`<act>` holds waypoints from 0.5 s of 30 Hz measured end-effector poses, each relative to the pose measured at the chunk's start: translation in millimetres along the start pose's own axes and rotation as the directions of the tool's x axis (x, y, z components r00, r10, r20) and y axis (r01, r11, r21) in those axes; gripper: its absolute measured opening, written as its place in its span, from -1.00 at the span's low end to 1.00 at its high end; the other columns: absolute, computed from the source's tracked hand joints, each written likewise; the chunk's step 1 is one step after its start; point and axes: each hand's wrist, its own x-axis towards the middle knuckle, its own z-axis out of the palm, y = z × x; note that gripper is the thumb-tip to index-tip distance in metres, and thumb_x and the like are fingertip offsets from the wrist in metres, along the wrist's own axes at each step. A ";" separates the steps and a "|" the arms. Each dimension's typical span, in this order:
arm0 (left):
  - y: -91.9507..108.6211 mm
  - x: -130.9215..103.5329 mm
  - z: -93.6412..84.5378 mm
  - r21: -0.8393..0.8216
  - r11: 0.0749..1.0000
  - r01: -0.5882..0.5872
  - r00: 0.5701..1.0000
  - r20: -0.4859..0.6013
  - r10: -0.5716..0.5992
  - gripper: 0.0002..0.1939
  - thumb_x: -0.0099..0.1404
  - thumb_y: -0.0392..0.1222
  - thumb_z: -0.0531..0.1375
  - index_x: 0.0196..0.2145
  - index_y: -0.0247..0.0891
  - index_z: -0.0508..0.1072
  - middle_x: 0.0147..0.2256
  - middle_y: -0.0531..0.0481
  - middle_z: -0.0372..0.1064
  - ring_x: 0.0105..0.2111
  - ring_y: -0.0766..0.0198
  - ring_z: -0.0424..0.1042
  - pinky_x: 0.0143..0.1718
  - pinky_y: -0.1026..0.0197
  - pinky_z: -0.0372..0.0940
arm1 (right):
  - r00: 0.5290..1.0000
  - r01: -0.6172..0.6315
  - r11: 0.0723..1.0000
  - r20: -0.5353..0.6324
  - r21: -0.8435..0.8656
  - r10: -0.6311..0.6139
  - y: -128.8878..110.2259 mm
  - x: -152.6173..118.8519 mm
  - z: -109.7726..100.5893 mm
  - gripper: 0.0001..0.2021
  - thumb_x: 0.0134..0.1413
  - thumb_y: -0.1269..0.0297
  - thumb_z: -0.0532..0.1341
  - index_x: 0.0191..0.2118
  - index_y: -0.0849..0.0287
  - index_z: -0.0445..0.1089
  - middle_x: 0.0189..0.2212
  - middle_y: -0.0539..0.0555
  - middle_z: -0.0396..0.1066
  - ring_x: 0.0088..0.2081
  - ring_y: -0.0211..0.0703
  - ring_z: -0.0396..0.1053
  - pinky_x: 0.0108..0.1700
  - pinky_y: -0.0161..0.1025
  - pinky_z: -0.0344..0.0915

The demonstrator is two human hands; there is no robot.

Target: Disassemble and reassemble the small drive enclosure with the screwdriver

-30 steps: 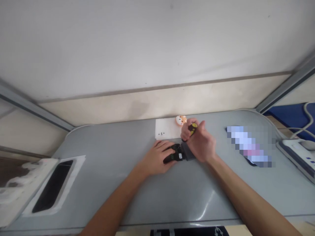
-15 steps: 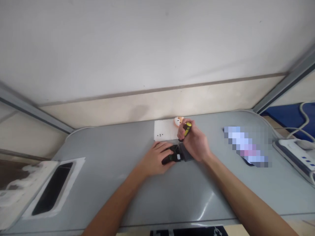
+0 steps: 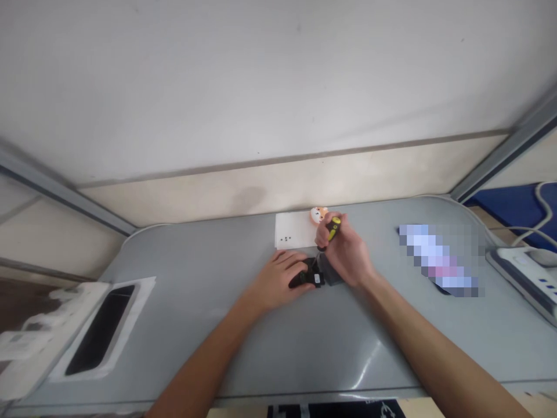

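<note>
In my right hand (image 3: 346, 247) is a screwdriver (image 3: 334, 227) with a yellow and black handle, held in a closed fist. Its shaft points down at a small black device (image 3: 314, 277) that bears a white label. My left hand (image 3: 281, 278) grips the device from the left, thumb on the near side and fingers on the far side, pressing it on the grey table. A dark flat piece (image 3: 333, 274) joins or adjoins the device under my right hand; I cannot tell which. The screwdriver's tip is too small to make out.
Several small dark screws (image 3: 286, 238) lie on a white paper (image 3: 296, 228) behind my hands, near an orange-and-white animal-face item (image 3: 318, 215). A black phone (image 3: 101, 330) rests at left, a blurred-out phone (image 3: 437, 258) at right, beside a power strip (image 3: 526, 278).
The whole view has shifted slightly. Both hands keep their places on the device, and the screwdriver handle looks turned a little in my right hand.
</note>
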 end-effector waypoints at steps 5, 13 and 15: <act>0.0 -1.6 5.1 0.029 0.999 0.020 0.999 -0.026 -0.019 -0.78 0.39 0.00 0.27 -0.15 -0.19 0.49 0.05 -0.09 0.49 0.08 0.10 0.44 0.14 -0.01 0.26 | 0.999 0.039 0.999 0.014 -0.008 -0.039 -0.6 -9.7 7.4 -0.77 0.31 -0.01 0.19 -0.24 0.01 0.26 -0.50 -0.06 0.07 -0.49 -0.22 0.06 -0.38 -0.26 0.14; 1.9 0.8 -1.9 -0.054 0.997 0.053 0.999 0.015 -0.052 -0.78 0.34 -0.04 0.33 -0.12 -0.15 0.50 0.08 -0.06 0.48 0.10 0.11 0.45 0.20 -0.02 0.25 | 0.996 0.053 0.990 0.078 -0.132 -0.043 -4.3 -2.6 -0.6 -0.75 0.31 -0.01 0.19 -0.26 0.06 0.36 -0.37 0.03 0.28 -0.38 -0.17 0.24 -0.27 -0.18 0.23; 0.9 1.6 -4.7 -0.075 0.996 0.042 0.999 0.032 -0.039 -0.78 0.31 -0.06 0.35 -0.14 -0.15 0.49 0.09 -0.06 0.48 0.10 0.11 0.45 0.20 -0.03 0.25 | 0.997 0.038 0.997 0.071 -0.074 -0.033 -3.5 -1.9 -1.2 -0.73 0.33 -0.02 0.15 -0.26 0.06 0.35 -0.41 0.02 0.22 -0.40 -0.18 0.21 -0.29 -0.19 0.21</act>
